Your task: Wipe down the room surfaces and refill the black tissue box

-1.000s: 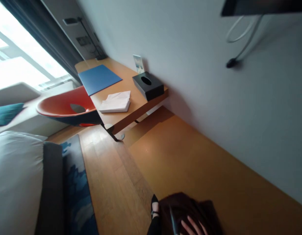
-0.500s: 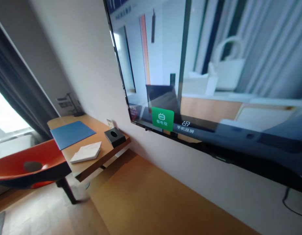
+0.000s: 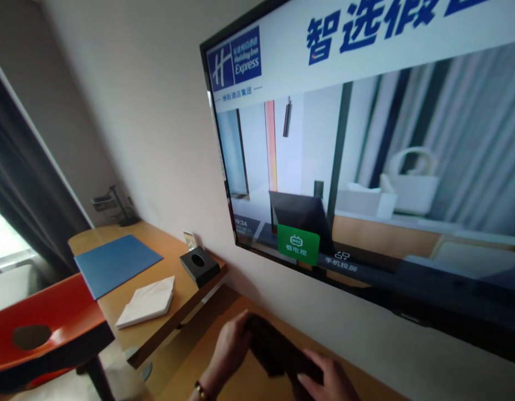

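Note:
My left hand [image 3: 232, 342], with a bracelet at its wrist, is closed on one end of a dark brown item [image 3: 278, 346] that looks like folded cloth. On the other end, my right hand [image 3: 330, 377] grips with the thumb on top; part of this hand is cut off by the lower picture edge. The dark item hangs slightly slack between both hands, above the low wooden surface [image 3: 199, 365]. Its exact kind is too dark to make out.
A large wall television [image 3: 366, 167] is lit above. On the desk [image 3: 180, 298] at left lie a blue mat [image 3: 119, 262], white papers [image 3: 146, 303], a black tissue box [image 3: 200, 266] and a lamp [image 3: 119, 206]. An orange chair [image 3: 69, 323] stands beside it.
Both hands have come into view from below, holding the dark item. The camera has tilted up, so the television and desk appear lower in the picture.

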Demonstrator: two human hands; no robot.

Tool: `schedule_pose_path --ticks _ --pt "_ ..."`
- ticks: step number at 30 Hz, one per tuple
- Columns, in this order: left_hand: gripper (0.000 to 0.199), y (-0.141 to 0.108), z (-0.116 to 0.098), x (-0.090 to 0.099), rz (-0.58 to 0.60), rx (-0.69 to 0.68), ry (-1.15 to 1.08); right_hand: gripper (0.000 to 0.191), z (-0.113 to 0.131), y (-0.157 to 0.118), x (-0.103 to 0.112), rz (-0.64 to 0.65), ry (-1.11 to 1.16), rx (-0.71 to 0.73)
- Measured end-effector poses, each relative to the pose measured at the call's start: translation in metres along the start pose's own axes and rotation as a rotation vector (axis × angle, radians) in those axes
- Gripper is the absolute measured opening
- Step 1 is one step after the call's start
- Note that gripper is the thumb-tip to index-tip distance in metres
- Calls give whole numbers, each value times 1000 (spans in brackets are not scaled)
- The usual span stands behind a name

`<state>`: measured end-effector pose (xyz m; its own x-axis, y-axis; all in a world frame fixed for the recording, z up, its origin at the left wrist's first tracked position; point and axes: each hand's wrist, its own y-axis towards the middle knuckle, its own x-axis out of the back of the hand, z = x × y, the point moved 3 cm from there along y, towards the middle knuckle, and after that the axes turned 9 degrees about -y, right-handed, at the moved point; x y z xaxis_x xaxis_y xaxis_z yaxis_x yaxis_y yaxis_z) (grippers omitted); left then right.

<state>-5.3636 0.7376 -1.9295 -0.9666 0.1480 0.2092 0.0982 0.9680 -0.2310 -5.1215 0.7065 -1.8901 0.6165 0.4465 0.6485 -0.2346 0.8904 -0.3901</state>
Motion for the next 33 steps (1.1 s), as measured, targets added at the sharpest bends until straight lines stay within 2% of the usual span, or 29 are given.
schedule_pose_path --ticks 3,5,6,8,9,11,13,15,18,21,24,28,33 --pt "41 45 -17 77 -357 -93 67 33 57 60 -7 -92 -72 136" --pt "40 75 -26 113 -591 -104 96 24 85 96 -7 -192 -118 150" --pt "40 90 -30 124 -702 -123 101 21 96 111 -6 -232 -128 151" --pt "41 120 -34 129 -852 -197 69 15 107 135 0 -304 -124 137" --pt "41 133 -36 124 -892 -245 42 13 107 142 6 -343 -115 117" --pt "38 154 -37 99 -915 -331 8 11 94 146 18 -416 -77 64" --pt "36 162 -40 61 -901 -392 8 11 67 135 32 -477 -16 14" --pt "37 155 -47 15 -847 -466 28 13 31 110 46 -531 55 -40" --pt "41 125 -70 -60 -734 -661 60 18 -28 52 70 -632 176 -138" --pt "40 89 -111 -143 -596 -977 92 27 -83 -22 110 -781 309 -206" --pt "39 56 -164 -234 -405 -1175 86 39 -129 -105 169 -940 452 -227" --pt "40 4 -250 -366 -249 -1258 -36 46 -183 -222 265 -1200 614 -241" --pt "48 -58 -352 -540 56 -1371 -103 44 -240 -362 380 -1550 686 -321"
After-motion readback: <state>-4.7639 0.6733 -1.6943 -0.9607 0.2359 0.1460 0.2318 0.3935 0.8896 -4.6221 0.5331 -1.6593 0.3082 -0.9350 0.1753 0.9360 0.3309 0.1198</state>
